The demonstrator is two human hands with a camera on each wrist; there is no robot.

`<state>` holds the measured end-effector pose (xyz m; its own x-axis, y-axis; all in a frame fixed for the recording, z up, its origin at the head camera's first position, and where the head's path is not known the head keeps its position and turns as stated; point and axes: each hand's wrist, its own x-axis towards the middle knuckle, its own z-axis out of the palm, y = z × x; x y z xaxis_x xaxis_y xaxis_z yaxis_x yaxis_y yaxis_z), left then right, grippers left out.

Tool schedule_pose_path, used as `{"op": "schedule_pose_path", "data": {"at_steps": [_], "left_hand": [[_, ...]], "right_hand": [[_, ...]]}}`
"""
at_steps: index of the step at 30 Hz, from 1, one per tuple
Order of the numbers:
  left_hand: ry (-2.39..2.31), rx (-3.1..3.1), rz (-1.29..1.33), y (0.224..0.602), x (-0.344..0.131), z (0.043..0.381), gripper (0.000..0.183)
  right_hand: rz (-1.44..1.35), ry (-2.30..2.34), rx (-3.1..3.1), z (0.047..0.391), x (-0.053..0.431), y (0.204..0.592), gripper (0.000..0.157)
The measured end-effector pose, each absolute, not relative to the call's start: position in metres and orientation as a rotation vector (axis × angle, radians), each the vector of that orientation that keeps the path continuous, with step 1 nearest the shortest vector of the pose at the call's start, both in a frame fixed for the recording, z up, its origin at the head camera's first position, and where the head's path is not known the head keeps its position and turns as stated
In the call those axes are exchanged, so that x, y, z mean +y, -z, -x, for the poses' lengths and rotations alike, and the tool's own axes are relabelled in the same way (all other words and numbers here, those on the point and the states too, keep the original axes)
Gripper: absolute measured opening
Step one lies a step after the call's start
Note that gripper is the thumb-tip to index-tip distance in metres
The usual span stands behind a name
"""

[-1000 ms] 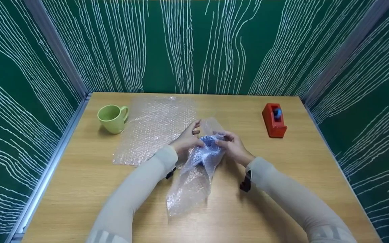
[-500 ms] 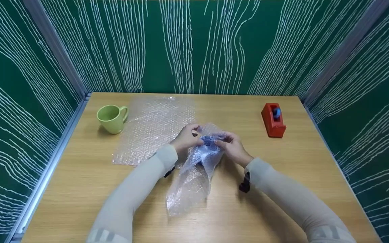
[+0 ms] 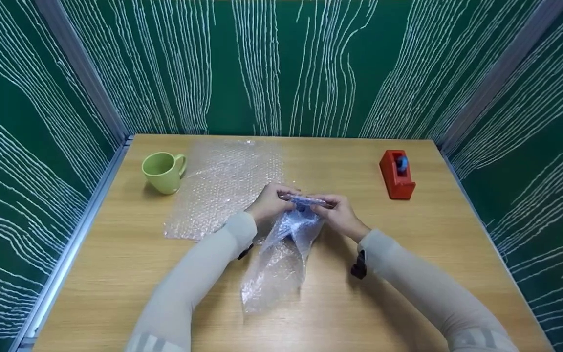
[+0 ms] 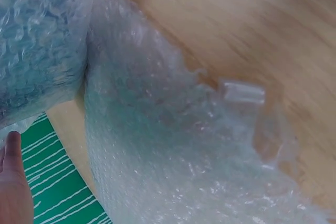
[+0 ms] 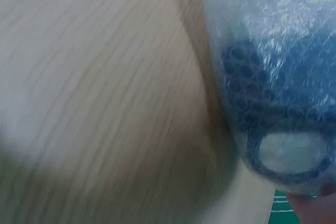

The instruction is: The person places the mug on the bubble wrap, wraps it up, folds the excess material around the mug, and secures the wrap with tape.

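A blue mug [image 5: 294, 77] with a looped handle stands out through the clear bubble wrap [image 3: 293, 227] around it, near the middle of the table. My left hand [image 3: 270, 201] pinches the folded wrap at the far end of the bundle, thumb on the near side. From the other side my right hand [image 3: 342, 214] grips the same folded edge. A loose tail of the wrap trails toward the table's front; the left wrist view shows bubble wrap [image 4: 157, 108] spread beside the bundle.
A flat sheet of bubble wrap [image 3: 225, 181] lies behind and left of the bundle. Beyond it at left stands a green mug [image 3: 162, 173]. A red tape dispenser [image 3: 395, 178] sits at the back right of the wooden table [image 3: 384, 313]. Green panels enclose three sides.
The flap of wrap that stood up beyond the mug has been folded down over its far end. Fingers of both hands have closed in on that edge.
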<state>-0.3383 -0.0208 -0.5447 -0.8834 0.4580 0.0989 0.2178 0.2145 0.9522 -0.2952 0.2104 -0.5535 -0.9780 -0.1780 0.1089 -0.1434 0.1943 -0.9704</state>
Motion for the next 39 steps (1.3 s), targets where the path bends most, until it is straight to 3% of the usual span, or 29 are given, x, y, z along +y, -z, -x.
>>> {"op": "schedule_pose_path", "data": {"at_steps": [15, 20, 28, 35, 39], "left_hand": [[-1.648, 2.253, -0.657, 0.544, -0.025, 0.336, 0.049], [-1.548, 2.195, -0.73, 0.537, -0.034, 0.339, 0.053], [-1.451, 2.247, -0.742, 0.531, -0.036, 0.342, 0.042], [-1.494, 2.241, -0.711, 0.534, -0.032, 0.342, 0.044], [-1.511, 2.25, -0.677, 0.532, -0.03, 0.34, 0.045]], "right_hand": [[0.301, 1.956, 2.334, 0.297, 0.211, 0.547, 0.026], [0.292, 1.96, 2.336, 0.297, 0.211, 0.548, 0.031], [0.292, 1.856, 2.436, 0.299, 0.209, 0.544, 0.033], [0.204, 1.607, 2.489, 0.301, 0.209, 0.535, 0.051], [0.174, 1.573, 2.471, 0.302, 0.21, 0.531, 0.047]]}}
